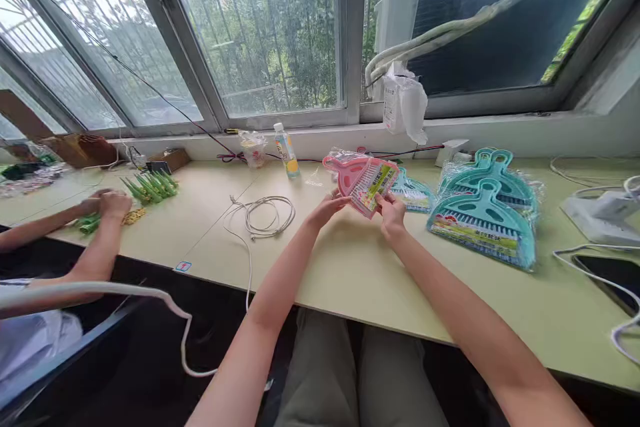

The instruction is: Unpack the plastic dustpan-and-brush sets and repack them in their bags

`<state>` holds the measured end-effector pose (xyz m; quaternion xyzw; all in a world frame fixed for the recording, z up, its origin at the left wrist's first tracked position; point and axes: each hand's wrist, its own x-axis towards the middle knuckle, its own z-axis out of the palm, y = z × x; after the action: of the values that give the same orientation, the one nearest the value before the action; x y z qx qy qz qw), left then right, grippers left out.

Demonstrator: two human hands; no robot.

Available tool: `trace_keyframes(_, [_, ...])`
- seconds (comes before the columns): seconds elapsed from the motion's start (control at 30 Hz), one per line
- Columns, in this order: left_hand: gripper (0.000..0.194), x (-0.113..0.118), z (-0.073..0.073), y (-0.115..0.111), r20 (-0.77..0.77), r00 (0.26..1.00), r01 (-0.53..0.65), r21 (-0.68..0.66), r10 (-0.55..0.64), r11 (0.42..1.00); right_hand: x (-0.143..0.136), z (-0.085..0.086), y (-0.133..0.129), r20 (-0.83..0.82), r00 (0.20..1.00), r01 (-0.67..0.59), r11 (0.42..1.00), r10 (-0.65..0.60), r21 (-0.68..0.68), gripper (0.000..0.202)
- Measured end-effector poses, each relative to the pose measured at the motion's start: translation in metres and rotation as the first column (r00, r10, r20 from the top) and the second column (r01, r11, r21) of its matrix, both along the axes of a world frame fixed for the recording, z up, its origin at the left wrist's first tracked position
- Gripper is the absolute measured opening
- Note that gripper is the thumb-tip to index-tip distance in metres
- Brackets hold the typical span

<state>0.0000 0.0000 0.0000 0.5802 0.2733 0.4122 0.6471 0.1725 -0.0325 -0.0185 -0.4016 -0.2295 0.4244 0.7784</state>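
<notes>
Person's L hand and R hand had fingers clamped on the pink dustpan-and-brush set, L of the teal dustpan stack, where a light, even two-hand grip w/ label up seemed best.

- Table, middle front: open surface, passable to the near edge.
- Coiled cable: low obstacle, left of the left hand.
- Bottle: upright obstacle beyond the coil.
- Single teal pack: obstacle just behind the right hand and pink pack.
- Teal pile: bars the right side.
- Strip between pile and near edge: open, crossed by right arm.
</notes>
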Motion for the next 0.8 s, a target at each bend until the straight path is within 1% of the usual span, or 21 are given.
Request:
trace_keyframes(0.13, [0.056,0.004,0.0,-0.001,0.01,1.0,0.03,-0.041,-0.03,0.999,-0.004,-0.003,0.001,0.013,1.0,0.0,0.999,0.001,-0.032,0.031])
trace_keyframes(0.27, [0.056,0.005,0.002,-0.004,0.012,0.991,0.131,-0.085,-0.13,0.988,-0.002,-0.006,0.002,0.014,1.0,0.007,0.999,-0.007,-0.053,0.029])
trace_keyframes(0.37, [0.052,0.007,0.003,-0.006,0.0,0.984,0.176,-0.087,-0.177,0.98,0.0,-0.005,0.002,0.009,1.0,0.02,0.999,-0.02,-0.042,0.031])
trace_keyframes(0.43, [0.052,0.009,0.004,-0.007,-0.025,0.983,0.179,-0.074,-0.181,0.981,0.0,-0.005,0.001,0.011,0.999,0.031,0.999,-0.031,-0.037,0.032])
trace_keyframes(0.5, [0.057,0.013,0.004,-0.008,-0.065,0.988,0.135,-0.049,-0.139,0.99,-0.001,-0.005,0.002,0.019,0.999,0.042,0.999,-0.042,-0.03,0.033])
trace_keyframes(0.53, [0.061,0.015,0.005,-0.009,-0.089,0.993,0.076,-0.039,-0.08,0.996,-0.001,-0.005,0.002,0.023,0.999,0.049,0.998,-0.048,-0.025,0.033])
trace_keyframes(0.57, [0.067,0.017,0.006,-0.01,-0.113,0.994,-0.012,-0.032,0.008,0.999,-0.001,-0.006,0.002,0.026,0.998,0.056,0.998,-0.055,-0.02,0.033])
trace_keyframes(0.6, [0.074,0.019,0.007,-0.012,-0.137,0.983,-0.129,-0.022,0.125,0.991,0.0,-0.007,0.002,0.027,0.998,0.064,0.998,-0.063,-0.014,0.034])
trace_keyframes(0.63, [0.08,0.02,0.008,-0.013,-0.16,0.95,-0.272,-0.002,0.268,0.962,0.0,-0.008,0.003,0.026,0.997,0.072,0.997,-0.072,-0.008,0.033])
trace_keyframes(0.67, [0.083,0.021,0.01,-0.016,-0.179,0.883,-0.434,0.04,0.434,0.9,0.001,-0.008,0.003,0.026,0.996,0.08,0.997,-0.08,-0.002,0.033])
trace_keyframes(0.7, [0.084,0.021,0.012,-0.018,-0.187,0.776,-0.592,0.115,0.603,0.798,0.002,-0.009,0.004,0.026,0.996,0.086,0.996,-0.086,0.004,0.033])
trace_keyframes(0.73, [0.081,0.021,0.014,-0.021,-0.177,0.636,-0.716,0.225,0.751,0.66,0.003,-0.01,0.004,0.029,0.995,0.091,0.996,-0.091,0.005,0.033])
trace_keyframes(0.77, [0.075,0.02,0.016,-0.024,-0.146,0.49,-0.783,0.36,0.859,0.507,0.004,-0.011,0.004,0.036,0.995,0.094,0.996,-0.094,0.002,0.033])
trace_keyframes(0.8, [0.067,0.019,0.018,-0.026,-0.103,0.367,-0.784,0.501,0.924,0.367,0.004,-0.012,0.005,0.047,0.994,0.095,0.996,-0.094,-0.005,0.033])
